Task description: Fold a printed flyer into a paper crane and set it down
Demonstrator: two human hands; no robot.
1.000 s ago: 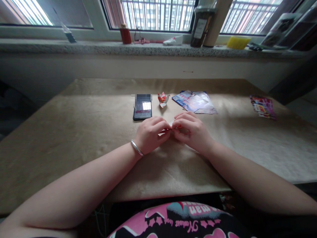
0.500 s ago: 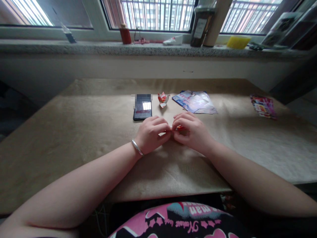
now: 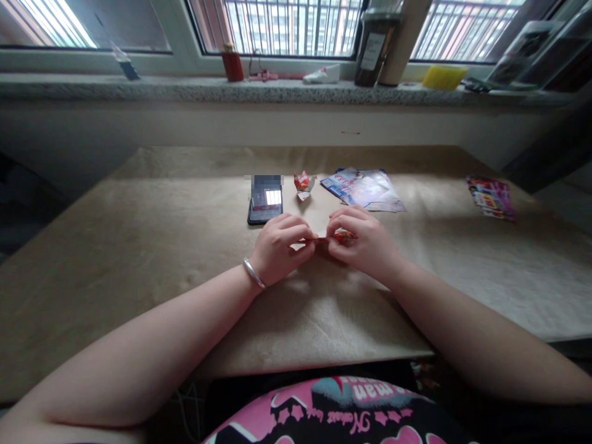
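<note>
Between my hands is a small piece of folded red and white paper (image 3: 345,237), held just above the table and partly hidden by my fingers. My left hand (image 3: 283,248), with a silver bangle at the wrist, pinches its left end between thumb and fingers. My right hand (image 3: 363,239) is closed on the other end, with patterned paper showing between thumb and forefinger. Just beyond my hands stands a folded red and white paper shape (image 3: 303,186) with pointed tips. A phone (image 3: 265,206) lies left of it, close to my left fingers.
Printed sheets (image 3: 365,188) are stacked behind my right hand. More colourful paper strips (image 3: 491,197) lie at the table's right. On the stone windowsill (image 3: 176,91) stand a red container (image 3: 232,64), a dark lidded jar (image 3: 374,49) and a yellow block (image 3: 444,78).
My hands have drawn slightly apart, my right hand a little to the right. More of the patterned paper now shows in its grip.
</note>
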